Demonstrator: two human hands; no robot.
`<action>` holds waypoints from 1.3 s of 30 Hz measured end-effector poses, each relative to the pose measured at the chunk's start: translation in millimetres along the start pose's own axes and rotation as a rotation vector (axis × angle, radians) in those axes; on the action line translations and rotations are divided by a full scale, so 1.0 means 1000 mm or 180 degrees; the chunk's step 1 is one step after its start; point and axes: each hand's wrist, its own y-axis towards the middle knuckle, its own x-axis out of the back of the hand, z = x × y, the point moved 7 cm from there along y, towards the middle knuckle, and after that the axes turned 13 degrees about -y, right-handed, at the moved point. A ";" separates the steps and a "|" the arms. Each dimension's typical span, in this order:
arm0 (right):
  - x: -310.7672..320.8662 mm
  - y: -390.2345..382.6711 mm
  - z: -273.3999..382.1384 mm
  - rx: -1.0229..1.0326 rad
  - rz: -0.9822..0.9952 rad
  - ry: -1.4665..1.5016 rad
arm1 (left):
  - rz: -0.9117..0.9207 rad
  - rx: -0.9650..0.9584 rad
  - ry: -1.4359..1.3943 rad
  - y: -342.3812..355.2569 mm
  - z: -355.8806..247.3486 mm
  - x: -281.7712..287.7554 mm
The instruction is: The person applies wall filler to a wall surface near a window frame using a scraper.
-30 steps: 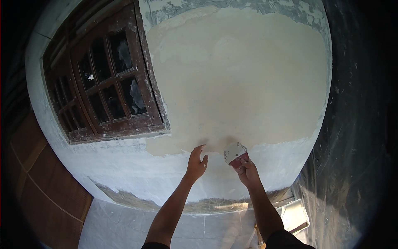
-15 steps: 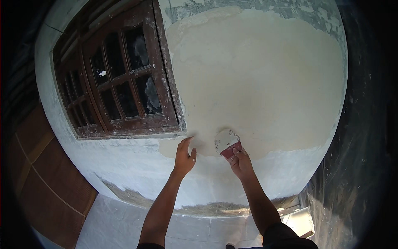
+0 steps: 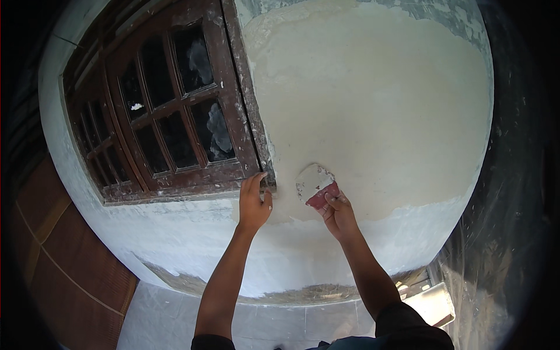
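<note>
My right hand [image 3: 339, 217] grips a putty scraper [image 3: 315, 179] by its dark red handle part. The pale blade, speckled with dried putty along its edge, lies at or close to the wall; I cannot tell if it touches. My left hand [image 3: 255, 203] is beside the lower right corner of the wooden window frame [image 3: 204, 185], fingers curved and thumb apart, with nothing in it. Around the scraper spreads a broad beige patch of putty [image 3: 379, 116] on the white wall [image 3: 291, 245].
The brown window has several dark panes [image 3: 175, 137]. A reddish-brown panel [image 3: 81, 251] stands at the left. Grey floor tiles [image 3: 274, 321] run along the wall's foot. A pale container [image 3: 430, 304] sits at lower right, near dark plastic sheeting [image 3: 490, 256].
Both hands have moved slightly up and to the left in the picture, the right with the scraper. The view has shifted a little, so the window appears larger.
</note>
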 end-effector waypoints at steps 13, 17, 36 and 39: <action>-0.046 -0.020 -0.009 0.0751 -0.1050 -0.1099 | 0.0507 -0.0921 0.0846 0.033 0.040 0.018; -0.047 -0.021 -0.014 0.0872 -0.1215 -0.1301 | 0.0939 -0.1081 0.1356 0.033 0.045 -0.001; -0.038 -0.010 -0.007 0.1123 -0.0955 -0.2504 | 0.0413 -0.1202 0.1265 0.040 0.070 -0.030; -0.043 -0.014 -0.006 0.1140 -0.0986 -0.3293 | 0.0372 -0.1219 0.1263 0.038 0.070 -0.029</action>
